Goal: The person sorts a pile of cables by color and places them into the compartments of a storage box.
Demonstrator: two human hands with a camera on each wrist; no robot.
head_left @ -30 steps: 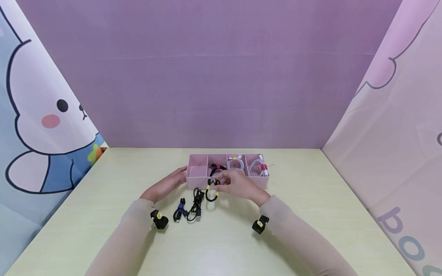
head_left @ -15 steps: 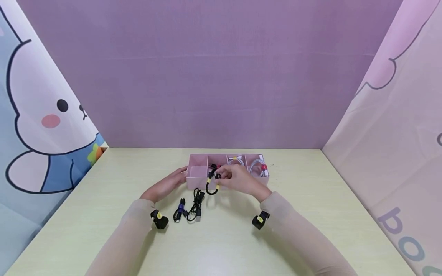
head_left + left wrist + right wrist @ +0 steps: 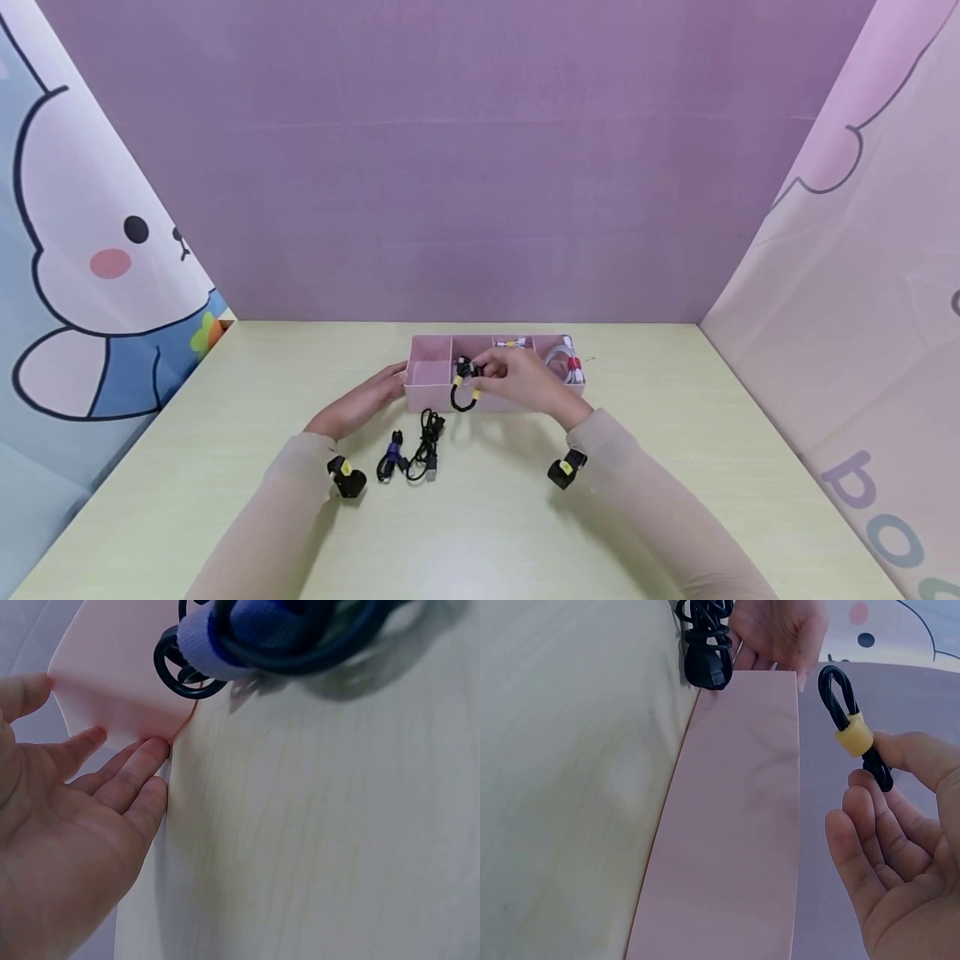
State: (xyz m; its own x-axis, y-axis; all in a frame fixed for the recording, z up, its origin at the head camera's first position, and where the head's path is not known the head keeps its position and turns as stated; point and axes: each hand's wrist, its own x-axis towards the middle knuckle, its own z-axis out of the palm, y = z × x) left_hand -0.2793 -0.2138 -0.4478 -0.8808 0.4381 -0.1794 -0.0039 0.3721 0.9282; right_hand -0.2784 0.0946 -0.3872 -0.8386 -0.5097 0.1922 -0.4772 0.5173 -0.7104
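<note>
Between thumb and fingers my right hand (image 3: 521,382) pinches a looped black cable (image 3: 855,736) with yellow ties. In the head view that cable hangs over the front wall of a pink divided box (image 3: 427,401), before its second compartment from the left. My left hand (image 3: 366,406) rests against the left end of the box, its fingers extended along that wall, as the left wrist view also shows. On the table in front of the box lie a black cable with a purple tie (image 3: 392,456) and a longer bundled black cable (image 3: 427,450).
The box's leftmost compartment shows a bare floor. White coiled cables lie in the two right compartments, the rightmost with a red tie (image 3: 573,364); my right hand partly covers the other. A purple backdrop (image 3: 480,167) stands behind the pale table (image 3: 480,533).
My right hand has lifted the yellow-tied cable up and slightly away from me, toward the box. It now covers the red-tied black cable in the second compartment. My left hand has stayed put.
</note>
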